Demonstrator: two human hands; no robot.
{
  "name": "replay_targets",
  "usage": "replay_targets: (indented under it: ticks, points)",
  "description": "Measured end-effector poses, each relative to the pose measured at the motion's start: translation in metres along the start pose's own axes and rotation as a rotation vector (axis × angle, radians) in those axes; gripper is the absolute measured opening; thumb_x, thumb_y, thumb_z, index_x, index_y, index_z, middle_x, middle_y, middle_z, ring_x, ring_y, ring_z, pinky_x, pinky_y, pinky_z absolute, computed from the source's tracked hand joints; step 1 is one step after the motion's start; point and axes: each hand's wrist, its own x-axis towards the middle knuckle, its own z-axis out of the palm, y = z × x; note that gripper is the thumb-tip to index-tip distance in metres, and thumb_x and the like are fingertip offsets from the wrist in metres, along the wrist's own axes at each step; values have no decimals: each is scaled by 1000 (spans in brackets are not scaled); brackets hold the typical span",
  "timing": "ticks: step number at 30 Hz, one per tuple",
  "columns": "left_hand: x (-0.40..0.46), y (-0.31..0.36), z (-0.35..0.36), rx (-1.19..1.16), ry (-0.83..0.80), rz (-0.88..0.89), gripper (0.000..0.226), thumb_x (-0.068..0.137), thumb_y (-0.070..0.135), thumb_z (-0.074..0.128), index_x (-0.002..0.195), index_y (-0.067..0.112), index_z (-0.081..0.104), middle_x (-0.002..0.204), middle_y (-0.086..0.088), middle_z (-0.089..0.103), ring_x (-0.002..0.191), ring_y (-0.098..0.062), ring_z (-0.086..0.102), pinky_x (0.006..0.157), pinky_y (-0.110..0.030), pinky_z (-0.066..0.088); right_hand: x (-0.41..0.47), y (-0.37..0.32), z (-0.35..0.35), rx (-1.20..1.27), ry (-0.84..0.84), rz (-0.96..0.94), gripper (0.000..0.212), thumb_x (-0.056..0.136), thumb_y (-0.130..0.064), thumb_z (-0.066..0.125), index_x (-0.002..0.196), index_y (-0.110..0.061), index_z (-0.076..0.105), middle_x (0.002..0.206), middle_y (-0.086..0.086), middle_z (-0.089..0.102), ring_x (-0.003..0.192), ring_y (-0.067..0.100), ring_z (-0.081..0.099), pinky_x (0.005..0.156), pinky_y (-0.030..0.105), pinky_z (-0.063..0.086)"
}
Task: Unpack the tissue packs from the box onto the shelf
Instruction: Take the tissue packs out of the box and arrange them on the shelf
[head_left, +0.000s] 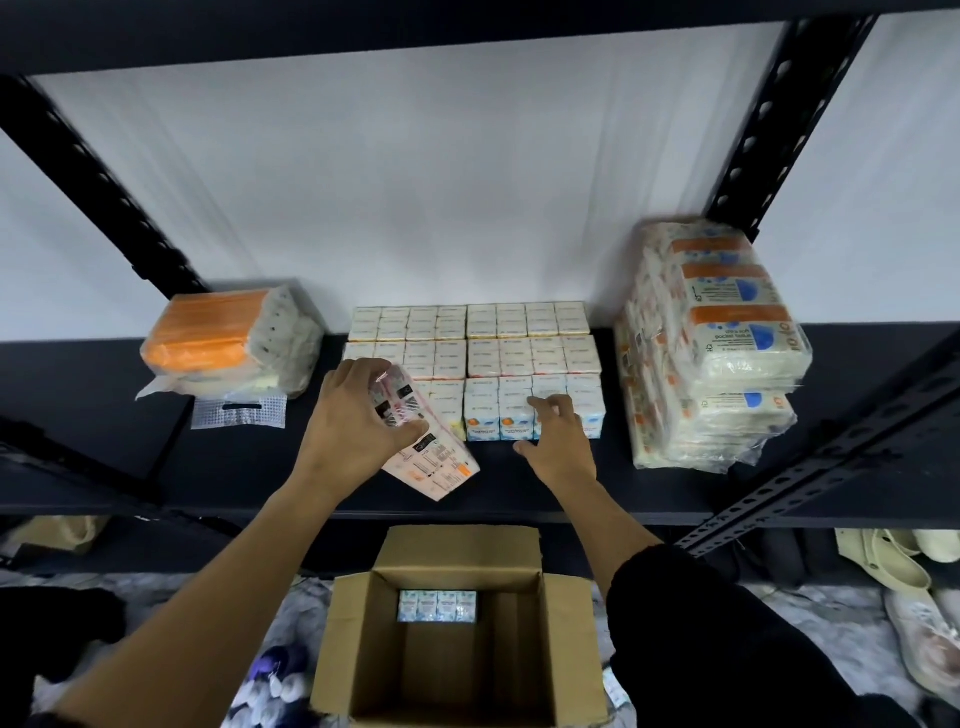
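White wall backs a black metal shelf (571, 483) framed by perforated uprights. Below its front edge stands an open cardboard box (457, 649) on the floor, flaps spread, with one tissue pack (437, 606) lying at the bottom against the far wall. At the right end of the shelf rises a tall stack of wrapped pocket-tissue bundles (711, 353), orange and blue print showing. At the left end lies an orange-topped wrapped bundle (234, 338) with a small clear handled bag (239, 413) just in front of it. Between them, rows of tissue packs (478, 353) sit tight together in a block reaching back to the wall. The left hand (358, 426) grips a tilted tissue pack (421, 436), fingers curled over its top and thumb on the near face, at the block's front left corner. The right hand (558, 441) rests with spread, relaxed fingers touching the front-row packs, holding nothing. Shoes (914, 613) lie on the floor at right.
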Motion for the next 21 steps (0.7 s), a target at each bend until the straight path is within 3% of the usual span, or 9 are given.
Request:
replay_targets:
  ticks: [6,11,16,21]
  points:
    - [0,-4,-3,-54,7,-32,73,63,44,85,125,32,47,123,10,57,111,-13,56,87,-30,49,1,1,-6,142,-21,-9,74,83,-29,79,146,-17,43,148,-1,29,127,21,47,100,37,50]
    - [-2,-1,-10,-96,5,7,71,64,44,84,124,35,47,126,13,55,117,-10,53,89,-26,47,-6,-19,-24,212,16,28,54,92,-33,64,142,-20,49,141,0,51,120,22,57,94,37,51]
    - [1,6,-22,-164,-19,54,78,63,45,83,129,42,42,125,12,54,118,-9,53,96,-34,50,-23,-57,-52,454,-84,-147,38,92,-22,61,129,-31,60,118,-7,66,93,7,65,79,26,53]
    - [3,14,-34,-217,-21,104,78,64,39,85,130,42,43,122,11,54,116,-8,53,97,-32,49,-40,-90,-72,445,-232,-337,60,85,-18,66,139,-36,49,134,-10,57,123,5,52,98,31,47]
